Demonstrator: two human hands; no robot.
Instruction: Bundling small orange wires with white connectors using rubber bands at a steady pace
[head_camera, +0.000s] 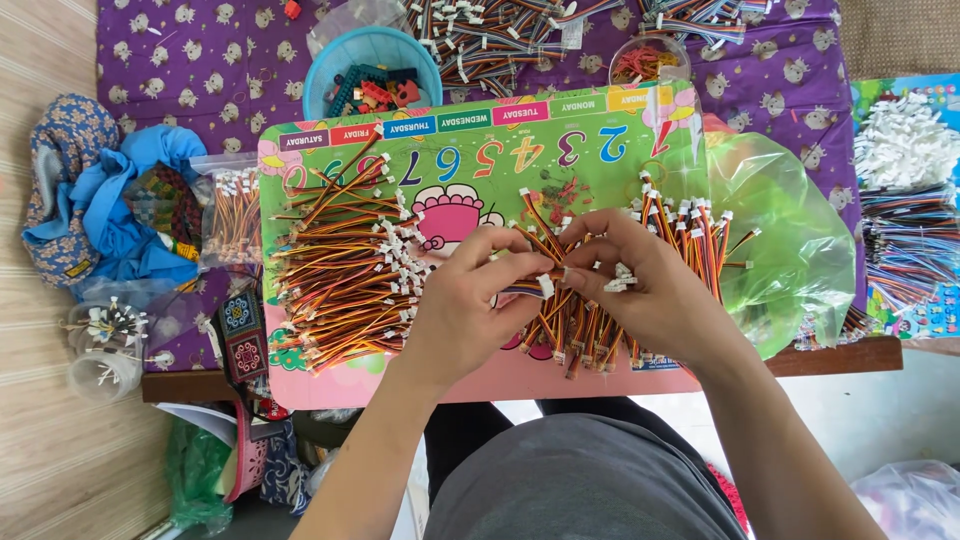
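My left hand (468, 305) and my right hand (640, 285) meet over a colourful plastic board (470, 150). Together they pinch one short wire harness (530, 288) with a white connector between the fingertips. My right hand also cups a few loose white connectors (620, 280) in its palm. To the left of my left hand lies a big pile of red, yellow and black wire harnesses (335, 270). A smaller heap of the same wires (690, 235) lies under and beyond my right hand.
A blue tub of small plastic parts (372, 70) stands behind the board. A green clear plastic bag (790, 230) lies right of it. More wire bundles (910, 250) and white connectors (905, 140) lie at far right. Bagged wires (230, 215) and blue cloth (120, 200) sit left.
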